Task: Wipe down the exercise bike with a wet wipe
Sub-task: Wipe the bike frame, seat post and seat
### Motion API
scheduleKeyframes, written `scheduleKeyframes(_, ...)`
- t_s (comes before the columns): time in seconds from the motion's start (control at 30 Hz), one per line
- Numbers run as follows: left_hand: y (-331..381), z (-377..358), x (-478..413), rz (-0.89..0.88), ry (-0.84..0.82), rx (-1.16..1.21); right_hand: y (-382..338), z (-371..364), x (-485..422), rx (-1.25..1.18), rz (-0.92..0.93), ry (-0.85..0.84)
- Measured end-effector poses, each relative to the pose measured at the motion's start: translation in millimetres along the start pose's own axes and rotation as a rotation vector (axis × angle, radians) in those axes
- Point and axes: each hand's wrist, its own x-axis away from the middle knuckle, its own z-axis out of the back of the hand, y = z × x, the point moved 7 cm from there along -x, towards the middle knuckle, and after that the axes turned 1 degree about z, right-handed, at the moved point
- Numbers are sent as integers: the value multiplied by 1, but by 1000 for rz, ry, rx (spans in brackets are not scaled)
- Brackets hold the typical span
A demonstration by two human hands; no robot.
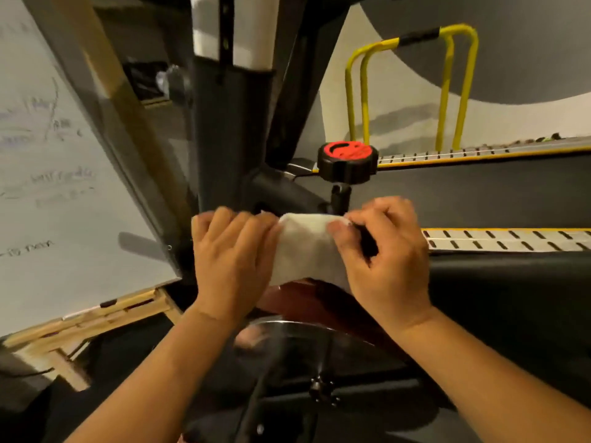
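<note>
Hands are working together just below the red knob (348, 161), stretching a white wipe (307, 247) between them. The left hand (233, 254) is gripping the edge of the wipe farther from the knob, with its fingers curled over the cloth. The right hand (383, 251) is pinching the edge directly under the knob between thumb and fingertips, right beside the knob's short black stem. The wipe is hanging taut and slightly folded in front of the dark bike frame (224, 139), which is rising up and away from the knob. Whether the cloth is already pressing on the frame or only hovering over it is not possible to tell from this angle. Well below the knob, a shiny metal wheel (287, 346) is showing between the forearms. Far to the side of the knob a whiteboard (48, 187) is leaning, and yellow rails (447, 91) are standing behind the knob.

Judging by the grip, the person seems to be spreading or refolding the wipe, readying it for the tube beneath the knob. The next move is probably calling for the cloth to be laid flat on the frame and drawn along it under steady pressure, with the fingers steering clear of the stem so the wipe is not snagging there
</note>
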Motion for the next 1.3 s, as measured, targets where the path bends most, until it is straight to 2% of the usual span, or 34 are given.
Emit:
scheduleKeyframes(0.1, -8, 1, 6, 124, 177, -77, -4, -6, -6, -76, 24, 21)
scheduleKeyframes(0.17, -5, 8, -1, 183, 221, -88, -6, -9, -18, -130, 32, 22)
scheduleKeyframes(0.2, -6, 13, -7, 274, 217, -30, -8, -11, -21, -136, 46, 15)
scheduleKeyframes(0.3, -11, 22, -13, 785, 309, 302, -9, -19, -22, -159, 80, -34)
scheduleKeyframes(0.33, -2, 20, -15, 848, 318, 393, -7, -21, -21, -179, 70, -52)
scheduleKeyframes(0.37, 11, 17, -19, 812, 265, 417, -5, -22, -21, -207, 55, -72)
scheduleKeyframes(0.43, 41, 1, -17, 555, 24, 352, -2, -23, -22, -233, 43, -112)
scheduleKeyframes(0.5, 54, -22, -1, 292, -187, 83, -2, -19, -24, -256, 48, -106)
scheduleKeyframes(0.53, 51, -31, 6, 242, -270, -46, -1, -16, -24, -284, 30, -94)
scheduleKeyframes(0.63, 33, -36, -5, 278, -355, -179, 9, -7, -25, -377, -81, -48)
scheduleKeyframes(0.7, 30, -38, -13, 284, -395, -182, 12, -4, -23, -380, -70, -68)
scheduleKeyframes(0.83, 59, -38, 28, 251, -472, -18, -5, -5, 5, -210, 241, -319)
scheduleKeyframes(0.9, 62, -38, 50, 220, -549, 46, 2, 5, 13, -91, 290, -391)
scheduleKeyframes(1.0, 43, -39, 41, 139, -568, -44, 27, 17, 10, 67, 26, -528)
scheduleKeyframes(1.1, 37, -43, 13, 362, -391, 34, 25, 0, 13, 143, -60, -731)
scheduleKeyframes(1.17, 58, -53, 23, 513, -299, 167, 24, -2, 7, -33, -152, -676)
scheduleKeyframes(1.2, 77, -59, 40, 543, -329, 222, 29, 0, 3, -168, -254, -634)
scheduleKeyframes(1.3, 127, -71, 97, 486, -557, 267, 49, 9, -6, -499, -502, -567)
